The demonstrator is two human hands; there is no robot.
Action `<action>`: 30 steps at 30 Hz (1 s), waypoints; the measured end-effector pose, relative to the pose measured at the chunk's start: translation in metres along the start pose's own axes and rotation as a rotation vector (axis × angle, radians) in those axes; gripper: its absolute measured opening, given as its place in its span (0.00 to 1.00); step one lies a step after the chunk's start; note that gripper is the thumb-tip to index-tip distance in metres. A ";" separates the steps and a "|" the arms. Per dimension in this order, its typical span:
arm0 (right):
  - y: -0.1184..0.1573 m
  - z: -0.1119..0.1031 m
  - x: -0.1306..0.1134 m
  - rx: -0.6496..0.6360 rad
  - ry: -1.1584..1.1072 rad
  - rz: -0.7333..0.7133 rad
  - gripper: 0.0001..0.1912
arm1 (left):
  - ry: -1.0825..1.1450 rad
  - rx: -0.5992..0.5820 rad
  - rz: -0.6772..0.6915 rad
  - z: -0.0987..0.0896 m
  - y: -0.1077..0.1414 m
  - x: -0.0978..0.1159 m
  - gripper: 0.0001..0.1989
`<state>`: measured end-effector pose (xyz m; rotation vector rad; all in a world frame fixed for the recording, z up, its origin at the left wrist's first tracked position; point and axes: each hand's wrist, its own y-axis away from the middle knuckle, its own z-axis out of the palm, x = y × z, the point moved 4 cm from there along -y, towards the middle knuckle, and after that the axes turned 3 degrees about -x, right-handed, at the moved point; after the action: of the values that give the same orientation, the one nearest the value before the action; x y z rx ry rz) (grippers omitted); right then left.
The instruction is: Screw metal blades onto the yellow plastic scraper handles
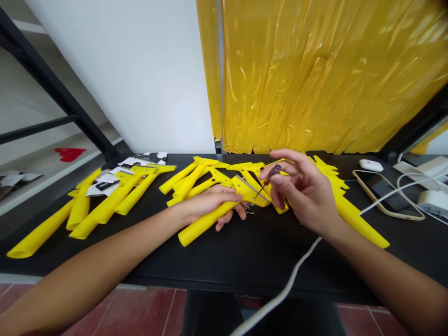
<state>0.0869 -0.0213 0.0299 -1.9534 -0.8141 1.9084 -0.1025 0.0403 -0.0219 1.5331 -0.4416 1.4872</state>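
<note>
The yellow plastic scraper [215, 218] is in the left hand [217, 201], above the black table [196, 268] and near some small screws [249, 208]. This hand grasps it around the neck, where the round handle [194, 233] meets the wide head [247, 190]. The right hand [304, 196] pinches 1 small screwdriver [273, 172], whose tip appears to meet the head. I judge the scraper light and stiff, rather slippery, not very fragile; it is best held by the handle, away from the grey strip [249, 183]. Its long axis lies diagonally: handle's end near and left, head far and right
</note>
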 end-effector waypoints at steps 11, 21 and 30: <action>-0.001 -0.005 -0.005 0.109 0.086 -0.083 0.04 | -0.012 -0.006 0.005 0.000 0.001 0.000 0.15; -0.002 -0.002 0.006 0.061 0.072 -0.073 0.05 | -0.072 -0.061 0.019 0.005 0.002 0.000 0.13; -0.001 -0.001 0.004 0.012 0.160 -0.115 0.07 | -0.080 -0.075 0.044 0.003 0.000 -0.002 0.15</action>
<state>0.0870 -0.0182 0.0275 -1.9761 -0.8478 1.6650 -0.1013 0.0371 -0.0237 1.5364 -0.5756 1.4302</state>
